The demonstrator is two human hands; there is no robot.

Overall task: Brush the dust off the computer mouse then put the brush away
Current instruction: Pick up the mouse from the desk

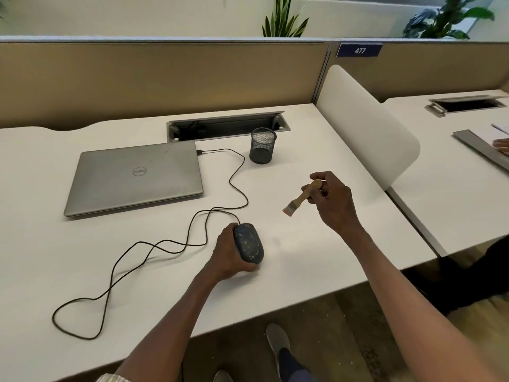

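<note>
A dark wired computer mouse (249, 243), speckled with pale dust, lies on the white desk (316, 257). My left hand (228, 255) grips it from its left side, fingers curled round the body. My right hand (334, 199) holds a small wooden-handled brush (301, 198) in the air, up and to the right of the mouse. The brush's pale bristles point down and left, well apart from the mouse.
A closed grey laptop (136, 177) lies at the left, with the mouse cable (154, 245) looping across the desk to it. A black mesh pen cup (263, 146) stands behind the hands, before an open cable tray (228, 125). A white divider (369, 128) bounds the right side.
</note>
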